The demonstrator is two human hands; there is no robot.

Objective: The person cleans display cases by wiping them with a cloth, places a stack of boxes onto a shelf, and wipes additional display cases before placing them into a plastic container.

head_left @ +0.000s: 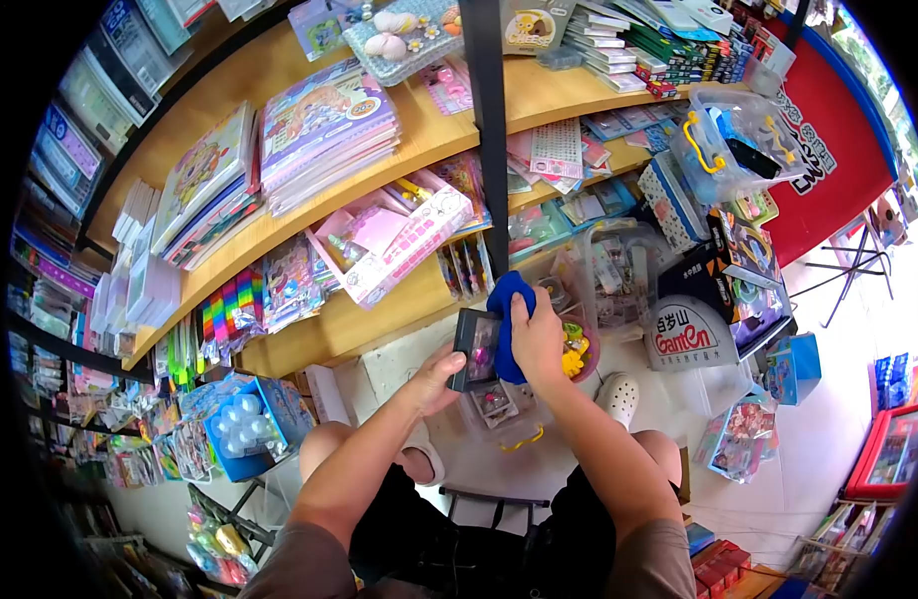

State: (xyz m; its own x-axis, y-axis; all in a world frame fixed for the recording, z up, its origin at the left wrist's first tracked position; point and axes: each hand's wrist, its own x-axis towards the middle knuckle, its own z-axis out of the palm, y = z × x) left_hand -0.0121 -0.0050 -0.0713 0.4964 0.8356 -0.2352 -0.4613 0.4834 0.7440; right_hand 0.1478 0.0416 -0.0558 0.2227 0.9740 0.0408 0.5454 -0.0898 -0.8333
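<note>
My left hand point(440, 380) is closed on the near left side of a black-framed box point(477, 349) with a dark, picture-like window. A blue cloth point(509, 351) is bunched in my right hand point(537, 337) and lies against the right side of the box. The fingertips of my right hand are partly hidden by the cloth. Below the box, a clear plastic bin point(499, 424) with a yellow handle holds small packaged items. Just right of my right hand, a yellow toy point(576, 349) sits in a pinkish round tub point(591, 361).
Wooden shelves point(214, 290) with stacked books point(324, 125) curve ahead, split by a black post point(487, 130). Clear bins point(618, 270) and a Ganten carton point(690, 332) stand at right. A blue box of clear balls point(247, 424) is at left. My white shoes point(618, 397) are on the floor.
</note>
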